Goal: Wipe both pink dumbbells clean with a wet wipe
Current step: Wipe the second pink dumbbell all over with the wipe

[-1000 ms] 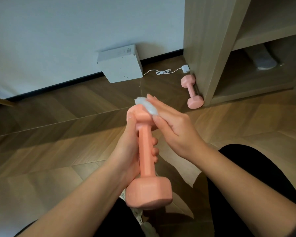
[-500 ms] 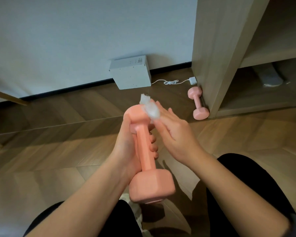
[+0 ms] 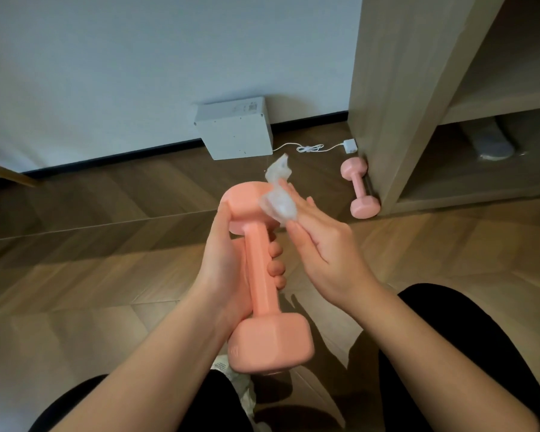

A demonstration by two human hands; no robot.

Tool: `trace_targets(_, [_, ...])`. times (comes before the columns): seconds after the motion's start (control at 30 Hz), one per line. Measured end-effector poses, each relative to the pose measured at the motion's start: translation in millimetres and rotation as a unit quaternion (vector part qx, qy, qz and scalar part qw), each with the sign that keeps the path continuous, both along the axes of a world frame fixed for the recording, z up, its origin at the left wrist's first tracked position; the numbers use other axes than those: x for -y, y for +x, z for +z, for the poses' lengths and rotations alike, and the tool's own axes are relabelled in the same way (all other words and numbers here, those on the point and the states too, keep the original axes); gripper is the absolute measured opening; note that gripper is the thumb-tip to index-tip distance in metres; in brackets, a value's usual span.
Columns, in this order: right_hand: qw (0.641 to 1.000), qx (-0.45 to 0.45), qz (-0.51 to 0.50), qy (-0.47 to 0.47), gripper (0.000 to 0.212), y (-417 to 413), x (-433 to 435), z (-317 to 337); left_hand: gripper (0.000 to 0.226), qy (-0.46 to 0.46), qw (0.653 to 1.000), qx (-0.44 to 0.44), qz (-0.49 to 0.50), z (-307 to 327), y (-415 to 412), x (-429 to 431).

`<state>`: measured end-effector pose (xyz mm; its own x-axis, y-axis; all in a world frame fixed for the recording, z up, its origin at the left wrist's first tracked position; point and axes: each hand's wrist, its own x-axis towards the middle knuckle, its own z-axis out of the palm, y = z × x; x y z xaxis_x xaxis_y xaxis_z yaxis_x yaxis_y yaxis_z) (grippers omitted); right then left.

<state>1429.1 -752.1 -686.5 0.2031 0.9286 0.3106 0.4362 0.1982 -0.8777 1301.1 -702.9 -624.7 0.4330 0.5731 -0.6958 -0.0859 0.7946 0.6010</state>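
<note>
Head view: crumpled white wet wipe (image 3: pixel 278 201) has slid from the top of the far end to its right side vs 1 s ago, so the first pink hex-ended dumbbell (image 3: pixel 259 271) is prob. mid-clean. Fingers of the left hand (image 3: pixel 226 263) curl round its handle, while the right hand (image 3: pixel 323 246) pinches the wipe w/ thumb and near-straight fingers against that end. Second pink dumbbell (image 3: pixel 359 189) lies on the wood floor (image 3: pixel 106 244) by the shelf unit (image 3: pixel 387 104).

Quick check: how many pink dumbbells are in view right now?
2. The held dumbbell is gripped in the left hand; the floor dumbbell lies beside the wooden shelf unit. None appears hidden.
</note>
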Motion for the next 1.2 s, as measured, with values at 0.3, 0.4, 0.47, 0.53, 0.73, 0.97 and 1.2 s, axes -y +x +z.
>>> trace_targets(0.3, [0.994,-0.102,-0.025,-0.021,0.034,-1,-11,3,0.071,-0.008,1.000,-0.016,-0.021,-2,-1,0])
trace_targets(0.4, [0.982,-0.178,-0.045,-0.051,0.026,0,-14,2,0.070,-0.007,0.999,-0.009,-0.033,-2,-1,1])
trace_targets(0.47, [0.980,-0.190,-0.051,-0.042,0.030,-2,-13,1,0.070,0.000,1.000,-0.002,-0.031,-2,0,3])
trace_targets(0.53, [0.977,-0.210,-0.019,-0.032,0.034,-8,-8,1,0.072,0.013,1.000,0.009,-0.020,-2,2,6])
trace_targets(0.73, [0.949,-0.307,0.014,-0.072,0.035,-6,-9,8,0.072,0.026,0.999,-0.005,-0.017,-2,6,5])
trace_targets(0.97, [0.799,-0.579,0.067,-0.145,0.048,15,-5,18,0.073,0.204,0.961,-0.168,-0.084,-7,12,7])
trace_targets(1.2, [0.682,-0.709,0.053,-0.173,0.057,23,-1,18,0.057,0.482,0.805,-0.319,-0.134,-16,11,8])
